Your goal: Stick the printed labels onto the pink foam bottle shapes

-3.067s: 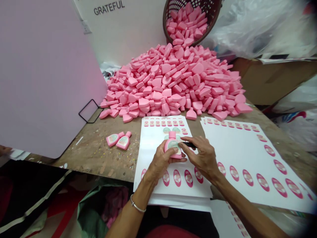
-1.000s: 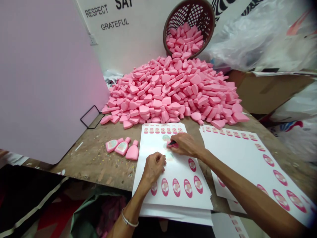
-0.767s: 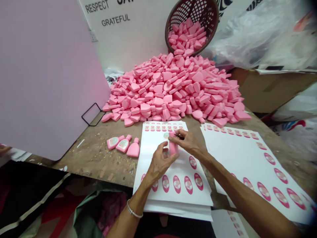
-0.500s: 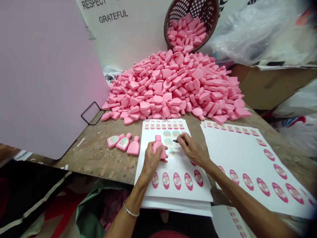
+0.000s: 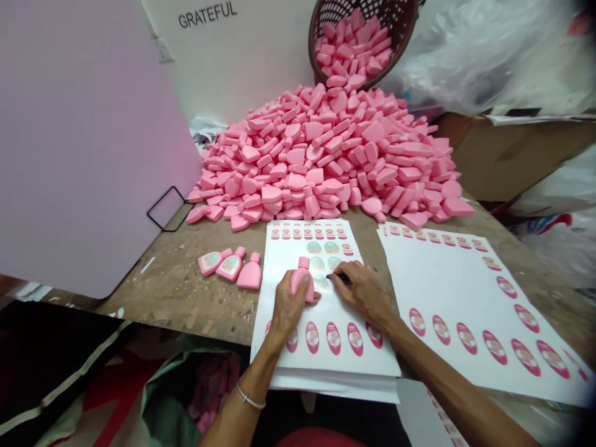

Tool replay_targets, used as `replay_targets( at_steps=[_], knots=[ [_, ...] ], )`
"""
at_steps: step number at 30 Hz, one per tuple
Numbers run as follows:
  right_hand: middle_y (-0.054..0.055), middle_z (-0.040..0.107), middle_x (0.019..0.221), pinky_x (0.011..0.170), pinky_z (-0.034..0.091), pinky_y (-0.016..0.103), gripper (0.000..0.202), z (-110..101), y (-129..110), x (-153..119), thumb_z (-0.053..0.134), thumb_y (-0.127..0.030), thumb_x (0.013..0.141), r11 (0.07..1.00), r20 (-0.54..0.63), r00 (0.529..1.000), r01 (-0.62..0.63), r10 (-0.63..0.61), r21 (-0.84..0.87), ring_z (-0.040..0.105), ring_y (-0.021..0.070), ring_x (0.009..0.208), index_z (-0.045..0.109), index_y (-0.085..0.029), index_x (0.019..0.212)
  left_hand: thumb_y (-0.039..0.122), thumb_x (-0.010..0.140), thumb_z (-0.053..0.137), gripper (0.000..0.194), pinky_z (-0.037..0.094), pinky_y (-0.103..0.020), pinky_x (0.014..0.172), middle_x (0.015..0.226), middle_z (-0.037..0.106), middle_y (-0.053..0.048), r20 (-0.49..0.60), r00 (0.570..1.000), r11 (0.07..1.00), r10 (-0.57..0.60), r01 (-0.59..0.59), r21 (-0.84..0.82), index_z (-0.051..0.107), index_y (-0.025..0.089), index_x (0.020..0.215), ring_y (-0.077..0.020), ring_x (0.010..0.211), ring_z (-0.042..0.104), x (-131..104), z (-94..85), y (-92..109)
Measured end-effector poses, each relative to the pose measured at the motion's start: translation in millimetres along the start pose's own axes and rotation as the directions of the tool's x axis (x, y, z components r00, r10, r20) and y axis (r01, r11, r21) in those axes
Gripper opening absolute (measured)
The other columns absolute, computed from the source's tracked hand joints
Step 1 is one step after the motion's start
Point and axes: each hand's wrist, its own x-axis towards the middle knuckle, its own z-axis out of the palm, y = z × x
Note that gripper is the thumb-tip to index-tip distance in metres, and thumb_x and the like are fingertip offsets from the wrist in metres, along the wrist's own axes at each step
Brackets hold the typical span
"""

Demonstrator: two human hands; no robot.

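A small pink toy-sized bottle [image 5: 302,279] is gripped in my left hand [image 5: 287,304], cap end pointing away from me. My right hand [image 5: 363,287] pinches a thin dark pointed tool [image 5: 343,277]; its exact kind is unclear. The tool's tip is at the pale green stickers [image 5: 322,284] on a white sticker sheet [image 5: 298,363] under both hands. Pink oval stickers run along the sheet's near edge, some partly covered by my hands. Left of the sheet, two labelled pink bottles [image 5: 230,267] lie beside a plain pink bottle [image 5: 250,274].
A big heap of pink bottles [image 5: 321,155] spreads from a tipped brown basket [image 5: 410,37] at the back. More sticker sheets [image 5: 447,279] lie at right. A pale panel [image 5: 93,143] stands on the left, near a black wire frame [image 5: 161,214]. A cardboard box [image 5: 503,161] is at right.
My right hand has moved slightly nearer, and the tool tip now meets a lower sticker. My left hand still grips the bottle, shifted a little right. The view has tilted slightly.
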Motion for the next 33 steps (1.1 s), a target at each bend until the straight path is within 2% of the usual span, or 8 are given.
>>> replay_targets(
  at_steps=[4,7,10,14,16,19,22,33],
  knots=[
    [0.003,0.063,0.073,0.072,0.037,0.032,0.012,2,-2,3,0.058,-0.032,0.082,0.998,0.007,0.999,-0.053,0.053,0.03,0.055,0.0183,0.072,0.057,-0.02,0.077,0.053,0.084,0.052,0.041,0.057,-0.032,0.06,0.063,0.067,-0.004,-0.009,1.0,1.0,0.005,-0.005,0.029,0.053,0.015,0.1,-0.0212,0.062,0.069,0,0.9,2],
    [0.003,0.061,0.07,0.071,0.039,0.033,0.017,6,-3,2,0.061,-0.035,0.079,1.0,-0.072,0.997,-0.025,0.026,0.019,0.054,0.0181,0.068,0.056,-0.02,0.074,0.051,0.085,0.051,0.039,0.057,-0.031,0.061,0.063,0.066,-0.004,-0.03,1.0,0.999,0.0,0.002,0.044,0.053,0.015,0.099,-0.0196,0.06,0.069,-1,2.5,5],
    [0.003,0.061,0.071,0.071,0.041,0.033,0.019,5,-5,-1,0.064,-0.037,0.077,0.991,-0.158,0.987,-0.001,0.022,0.135,0.054,0.0177,0.069,0.056,-0.02,0.074,0.05,0.083,0.054,0.039,0.057,-0.029,0.059,0.066,0.065,-0.003,-0.046,0.999,1.0,-0.014,0.013,-0.005,0.054,0.014,0.098,-0.0181,0.059,0.068,-1,3.2,7],
    [0.0,0.058,0.067,0.057,0.041,0.027,0.025,-11,-11,0,0.065,-0.042,0.076,0.86,-0.09,0.955,-0.212,0.284,0.464,0.052,0.0136,0.061,0.054,-0.02,0.073,0.054,0.084,0.052,0.044,0.056,-0.028,0.057,0.067,0.064,-0.003,-0.052,0.998,0.994,-0.032,0.026,-0.111,0.055,0.014,0.099,-0.0168,0.057,0.066,-3,-0.1,6],
    [-0.002,0.056,0.064,0.053,0.039,0.025,0.026,-21,-18,3,0.064,-0.046,0.077,0.793,-0.041,0.938,-0.267,0.344,0.548,0.049,0.0118,0.057,0.059,-0.02,0.079,0.059,0.085,0.046,0.05,0.056,-0.029,0.058,0.071,0.066,-0.006,-0.057,0.996,0.975,-0.065,0.051,-0.217,0.057,0.012,0.098,-0.0174,0.059,0.066,-5,-2.0,6],
    [-0.002,0.059,0.066,0.055,0.04,0.025,0.03,-30,-34,6,0.063,-0.045,0.078,0.788,0.012,0.953,-0.256,0.302,0.56,0.05,0.0117,0.058,0.068,-0.021,0.095,0.063,0.086,0.039,0.058,0.057,-0.032,0.063,0.08,0.069,-0.01,-0.03,0.992,0.903,-0.12,0.097,-0.418,0.061,0.011,0.097,-0.0196,0.067,0.067,-9,-2.0,7],
    [0.002,0.069,0.079,0.061,0.046,0.027,0.027,-32,-48,8,0.063,-0.043,0.078,0.778,0.062,0.966,-0.238,0.249,0.582,0.059,0.0144,0.067,0.073,-0.022,0.093,0.062,0.086,0.039,0.059,0.058,-0.035,0.063,0.083,0.07,-0.011,0.038,0.99,0.844,-0.136,0.135,-0.519,0.064,0.011,0.1,-0.0204,0.068,0.067,-13,0.4,14],
    [0.003,0.074,0.085,0.069,0.053,0.03,0.019,-29,-59,8,0.064,-0.036,0.078,0.771,0.028,0.973,-0.198,0.228,0.606,0.066,0.0189,0.077,0.074,-0.022,0.085,0.059,0.089,0.038,0.057,0.059,-0.036,0.066,0.075,0.07,-0.01,0.046,0.986,0.821,-0.157,0.157,-0.549,0.065,0.01,0.1,-0.0194,0.065,0.068,-17,4.9,26]
  ],
)
